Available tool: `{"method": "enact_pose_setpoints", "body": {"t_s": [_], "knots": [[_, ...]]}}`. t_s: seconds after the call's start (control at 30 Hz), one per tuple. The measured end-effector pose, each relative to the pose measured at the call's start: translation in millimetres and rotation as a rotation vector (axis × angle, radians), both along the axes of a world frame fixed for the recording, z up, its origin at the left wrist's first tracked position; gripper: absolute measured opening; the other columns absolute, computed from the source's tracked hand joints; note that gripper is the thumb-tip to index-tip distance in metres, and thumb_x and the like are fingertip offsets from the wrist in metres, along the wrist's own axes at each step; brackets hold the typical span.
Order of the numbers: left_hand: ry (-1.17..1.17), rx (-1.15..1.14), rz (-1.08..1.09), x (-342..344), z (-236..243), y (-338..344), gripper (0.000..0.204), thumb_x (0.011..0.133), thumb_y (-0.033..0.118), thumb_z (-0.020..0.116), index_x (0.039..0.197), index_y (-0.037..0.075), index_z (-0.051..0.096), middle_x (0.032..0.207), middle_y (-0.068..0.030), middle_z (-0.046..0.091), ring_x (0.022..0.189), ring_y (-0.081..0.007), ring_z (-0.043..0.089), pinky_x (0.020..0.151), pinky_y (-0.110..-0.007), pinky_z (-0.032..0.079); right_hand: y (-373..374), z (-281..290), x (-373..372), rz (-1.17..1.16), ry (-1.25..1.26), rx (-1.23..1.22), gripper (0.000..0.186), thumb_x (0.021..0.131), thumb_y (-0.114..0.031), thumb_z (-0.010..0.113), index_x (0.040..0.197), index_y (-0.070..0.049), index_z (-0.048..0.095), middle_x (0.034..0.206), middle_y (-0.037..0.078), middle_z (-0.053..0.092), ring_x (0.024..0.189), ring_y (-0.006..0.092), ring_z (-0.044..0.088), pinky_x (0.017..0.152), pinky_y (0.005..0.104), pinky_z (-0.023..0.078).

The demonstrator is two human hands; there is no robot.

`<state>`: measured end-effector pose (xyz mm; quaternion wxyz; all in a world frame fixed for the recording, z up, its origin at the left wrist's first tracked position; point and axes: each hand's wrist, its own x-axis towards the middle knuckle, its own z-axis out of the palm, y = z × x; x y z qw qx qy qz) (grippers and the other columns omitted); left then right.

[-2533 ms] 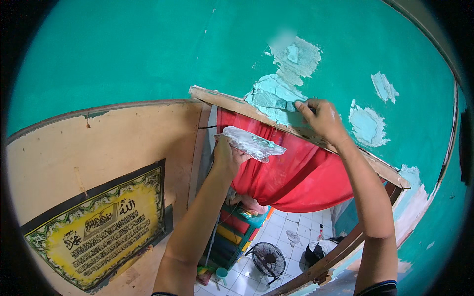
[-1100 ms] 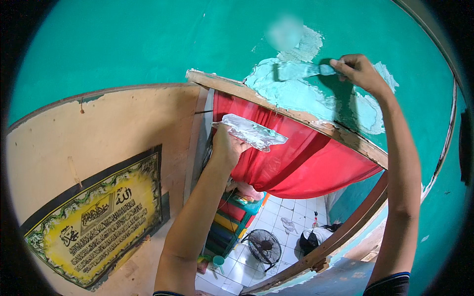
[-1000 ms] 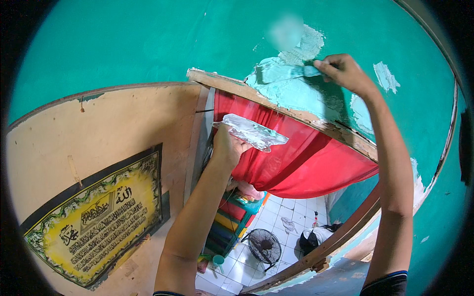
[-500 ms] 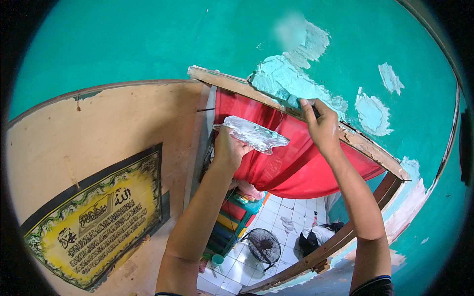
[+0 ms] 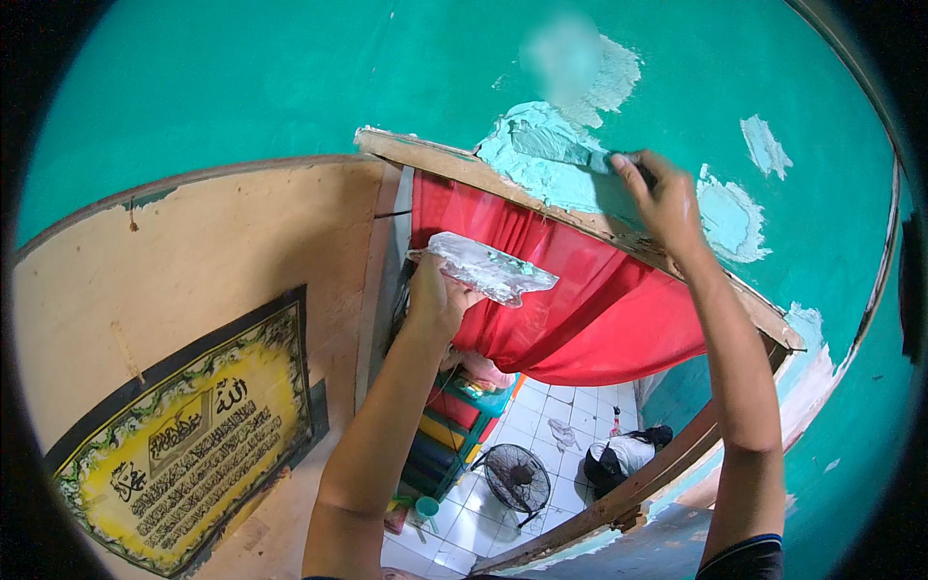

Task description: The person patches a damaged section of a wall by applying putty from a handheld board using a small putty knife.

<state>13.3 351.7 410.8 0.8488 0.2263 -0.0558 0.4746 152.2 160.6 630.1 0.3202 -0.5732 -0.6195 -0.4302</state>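
Observation:
Against the green wall, my right hand [image 5: 669, 203] is closed around a putty knife [image 5: 592, 158]. Its blade lies on a thick patch of pale turquoise putty [image 5: 527, 174] just above the wooden door frame [image 5: 445, 159]. My left hand [image 5: 440, 298] grips a flat plate [image 5: 493, 268] from below, its top smeared with white and turquoise putty. The plate is held in front of the red curtain [image 5: 570, 319], below the frame and apart from the wall. The left fingers are partly hidden under the plate.
Other putty patches [image 5: 730, 222] mark the wall to the right. A yellow calligraphy hanging [image 5: 193, 435] is on the beige wall at left. Below, on white floor tiles, stand a black fan [image 5: 515, 480] and a colourful drawer unit [image 5: 445, 435], near a white-and-black bundle [image 5: 628, 459].
My right hand has moved up and to the right with the putty knife, away from the frame's edge. The putty surface looks more spread. My left hand and plate have barely shifted.

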Motion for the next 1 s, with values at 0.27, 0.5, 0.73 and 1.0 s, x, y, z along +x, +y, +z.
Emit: {"method": "enact_pose_setpoints", "body": {"t_s": [0.27,0.5,0.73,1.0], "knots": [[-0.025,0.030,-0.038,1.4,-5.4,1.6,0.051,0.095,0.023,0.040,0.142,0.002,0.040,0.148,-0.0193,0.043,0.137,-0.0382,0.043,0.112,-0.064,0.034,6.3,81.5,-3.1,-0.088,-0.168,-0.113,0.045,0.091,-0.044,0.070,0.094,0.000,0.072,0.085,0.022,0.070,0.074,0.0352,0.067,0.069,0.0426,0.051],[-0.033,0.026,-0.015,-2.2,-3.8,-5.1,0.052,0.091,0.020,0.042,0.139,0.000,0.042,0.145,-0.0217,0.046,0.135,-0.0402,0.045,0.111,-0.063,0.036,2.5,118.8,4.2,-0.191,-0.245,-0.098,0.046,0.091,-0.048,0.069,0.093,-0.002,0.074,0.083,0.019,0.070,0.077,0.0340,0.068,0.074,0.0435,0.053],[-0.061,0.066,-0.050,-3.5,-8.0,-2.0,0.054,0.090,0.021,0.043,0.139,-0.002,0.041,0.144,-0.0224,0.047,0.134,-0.0407,0.047,0.110,-0.063,0.038,-32.7,138.8,20.4,-0.209,-0.195,-0.043,0.052,0.092,-0.052,0.066,0.096,-0.001,0.073,0.086,0.018,0.072,0.078,0.0289,0.068,0.075,0.0412,0.053],[-0.027,0.054,-0.062,-0.7,-17.6,-0.9,0.055,0.093,0.024,0.041,0.142,0.000,0.038,0.147,-0.0212,0.043,0.136,-0.0394,0.044,0.110,-0.062,0.038,14.8,100.6,-3.4,-0.055,-0.159,-0.138,0.050,0.092,-0.049,0.067,0.092,0.001,0.073,0.083,0.021,0.070,0.074,0.0316,0.065,0.073,0.0414,0.052]]}}
